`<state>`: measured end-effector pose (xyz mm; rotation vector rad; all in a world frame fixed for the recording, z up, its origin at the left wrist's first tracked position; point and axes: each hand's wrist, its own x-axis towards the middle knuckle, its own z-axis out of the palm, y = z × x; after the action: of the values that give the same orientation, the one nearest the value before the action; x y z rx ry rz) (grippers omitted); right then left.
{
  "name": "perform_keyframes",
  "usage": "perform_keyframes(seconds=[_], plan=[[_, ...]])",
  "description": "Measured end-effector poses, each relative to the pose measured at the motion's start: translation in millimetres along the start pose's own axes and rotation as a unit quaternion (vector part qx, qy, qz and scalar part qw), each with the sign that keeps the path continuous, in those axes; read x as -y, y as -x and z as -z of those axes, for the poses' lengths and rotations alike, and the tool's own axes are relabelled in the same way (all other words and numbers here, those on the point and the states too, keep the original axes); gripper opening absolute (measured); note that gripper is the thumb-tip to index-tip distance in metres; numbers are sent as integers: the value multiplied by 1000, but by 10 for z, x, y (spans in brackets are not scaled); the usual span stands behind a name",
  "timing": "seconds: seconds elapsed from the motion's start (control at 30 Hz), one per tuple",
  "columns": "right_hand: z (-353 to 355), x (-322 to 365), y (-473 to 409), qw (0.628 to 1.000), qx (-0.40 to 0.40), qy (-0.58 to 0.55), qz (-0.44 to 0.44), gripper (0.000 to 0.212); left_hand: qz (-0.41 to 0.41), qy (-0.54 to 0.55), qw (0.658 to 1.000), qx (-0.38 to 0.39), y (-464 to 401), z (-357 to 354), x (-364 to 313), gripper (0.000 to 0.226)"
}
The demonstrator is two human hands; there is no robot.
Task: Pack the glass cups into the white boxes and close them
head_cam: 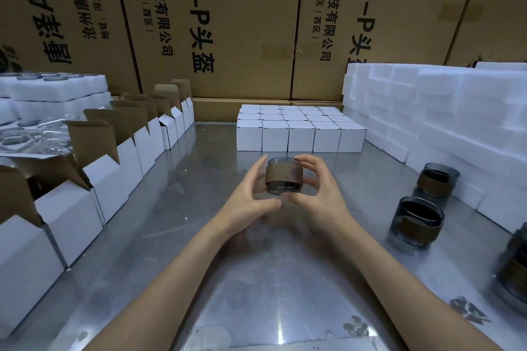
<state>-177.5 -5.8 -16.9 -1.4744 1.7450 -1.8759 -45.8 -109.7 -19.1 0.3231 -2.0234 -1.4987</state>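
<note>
Closed white boxes stacked at back = approx. 25 done. Left hand & right hand pinch a glass cup mid-air above the table. Open boxes left, seemingly empty; spare cups wait right.

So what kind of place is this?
Probably a packing room in a warehouse or factory: tall brown cardboard cartons behind, rows of small white boxes on a steel table, stacked white foam blocks.
</note>
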Motion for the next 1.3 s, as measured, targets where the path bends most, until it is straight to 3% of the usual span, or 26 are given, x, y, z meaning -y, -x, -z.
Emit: perform_keyframes(seconds=[0.1, 0.17, 0.23, 0.3, 0.4, 0.47, 0.53, 0.6, 0.7, 0.83, 0.9, 1.03, 1.1, 1.2, 1.3], plan=[[-14, 9, 11, 1000, 5, 28, 11, 64, -104, -198, 972, -70, 8, 9, 13, 86], [-4, 27, 13, 999, 11, 38, 17, 65, -163, -261, 947, -92, -11, 18, 17, 74], [-5, 57, 22, 999, 29, 26, -11, 68, -168, -254, 946, -116, -29, 34, 24, 66], [-19, 94, 27, 990, 38, -84, -110, 74, -137, -204, 960, -131, -32, 50, 36, 63], [43, 111, -7, 916, 104, -258, -290, 65, -107, -140, 976, -131, -35, 53, 44, 63], [100, 95, -13, 872, 148, -311, -347, 56, -107, -110, 980, -123, -40, 38, 22, 64], [85, 64, -2, 870, 142, -332, -337, 49, -106, -109, 982, -110, -33, 23, 7, 67], [19, 30, 8, 903, 90, -312, -281, 49, -112, -147, 978, -95, -17, 8, 12, 75], [-57, 27, 12, 948, -10, -231, -219, 72, -139, -228, 960, -85, 13, -23, 1, 91], [-75, 37, 27, 964, -18, -164, -208, 64, -192, -273, 934, -128, 11, -66, -43, 71], [-59, 60, 19, 950, 18, -208, -234, 61, -173, -253, 941, -146, 10, -58, -50, 63], [115, 104, -7, 855, 120, -387, -324, 58, -120, -156, 972, -129, -2, -38, -41, 59], [151, 107, -2, 836, 148, -407, -336, 57, -108, -113, 980, -121, -4, -42, -51, 61], [51, 106, 13, 871, 105, -382, -291, 50, -104, -129, 980, -108, 1, -43, -35, 72], [-50, 69, 17, 932, -21, -294, -213, 60, -113, -200, 967, -108, 24, -47, -23, 94]])
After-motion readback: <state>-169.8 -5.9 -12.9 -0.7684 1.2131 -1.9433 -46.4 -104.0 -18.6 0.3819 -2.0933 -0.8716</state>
